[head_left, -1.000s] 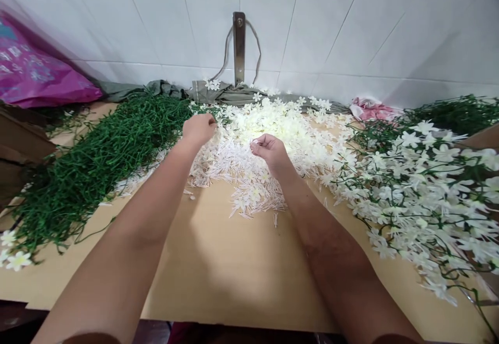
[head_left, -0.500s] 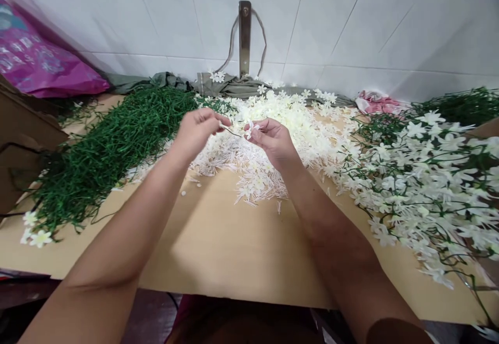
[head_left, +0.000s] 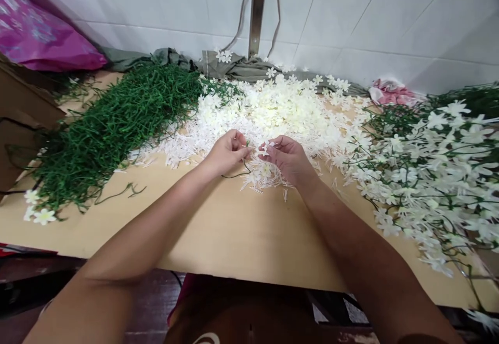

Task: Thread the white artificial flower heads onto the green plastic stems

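The left hand (head_left: 228, 153) has thumb and fingertips pinched together on a thin green stem (head_left: 247, 165), while the right hand (head_left: 291, 160), just beside it, pinches a small white flower (head_left: 266, 148). Beneath both hands lies a tan table (head_left: 234, 229), bare on the near side. Beyond them, white blossoms (head_left: 290, 106) are heaped toward a pale tiled wall (head_left: 351, 16) with an upright bar (head_left: 256, 16). Left of the left hand sits a pile of green stalks (head_left: 128, 110); right of the right hand, a spread of stemmed flowers (head_left: 424, 177). The stem's long axis drops below the left fingertips, then bends leftward; the flower's petals point toward the left hand.
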A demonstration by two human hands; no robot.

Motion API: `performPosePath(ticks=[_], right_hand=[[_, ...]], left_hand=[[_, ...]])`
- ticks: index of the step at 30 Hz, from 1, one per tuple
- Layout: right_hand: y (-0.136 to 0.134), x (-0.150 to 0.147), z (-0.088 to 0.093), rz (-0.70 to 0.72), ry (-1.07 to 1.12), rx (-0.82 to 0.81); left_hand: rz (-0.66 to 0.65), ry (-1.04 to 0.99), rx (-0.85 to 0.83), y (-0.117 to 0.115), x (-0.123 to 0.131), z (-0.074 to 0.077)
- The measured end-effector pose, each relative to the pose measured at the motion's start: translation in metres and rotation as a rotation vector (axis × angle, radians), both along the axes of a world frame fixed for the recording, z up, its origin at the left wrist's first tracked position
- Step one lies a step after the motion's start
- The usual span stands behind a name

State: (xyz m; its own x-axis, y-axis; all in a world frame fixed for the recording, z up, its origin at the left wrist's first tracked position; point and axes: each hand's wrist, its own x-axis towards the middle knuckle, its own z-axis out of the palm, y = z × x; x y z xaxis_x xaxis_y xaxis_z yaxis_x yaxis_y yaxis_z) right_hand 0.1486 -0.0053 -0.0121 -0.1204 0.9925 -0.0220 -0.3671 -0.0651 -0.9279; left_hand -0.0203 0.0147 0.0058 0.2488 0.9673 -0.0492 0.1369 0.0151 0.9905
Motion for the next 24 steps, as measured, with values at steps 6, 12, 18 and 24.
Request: performPosePath(ticks=[6,12,18,24], right_hand=[[0.006,0.005,0.002,-0.011,-0.014,0.029],[0.004,0.002,0.006,-0.003,-0.053,0.048],[-0.002,-0.008,0.000,0.059,-0.099,0.068],[-0.003,-0.010,-0.004,0.114,-0.048,0.011]], left_hand=[[-0.044,-0.029,-0.048,-0.007,-0.008,0.004],[-0.014,0.076,0.027,-0.005,-0.016,0.000],[-0.168,0.212,0.188,-0.009,-0.014,-0.004],[-0.258,0.235,0.142,-0.013,-0.014,0.000]])
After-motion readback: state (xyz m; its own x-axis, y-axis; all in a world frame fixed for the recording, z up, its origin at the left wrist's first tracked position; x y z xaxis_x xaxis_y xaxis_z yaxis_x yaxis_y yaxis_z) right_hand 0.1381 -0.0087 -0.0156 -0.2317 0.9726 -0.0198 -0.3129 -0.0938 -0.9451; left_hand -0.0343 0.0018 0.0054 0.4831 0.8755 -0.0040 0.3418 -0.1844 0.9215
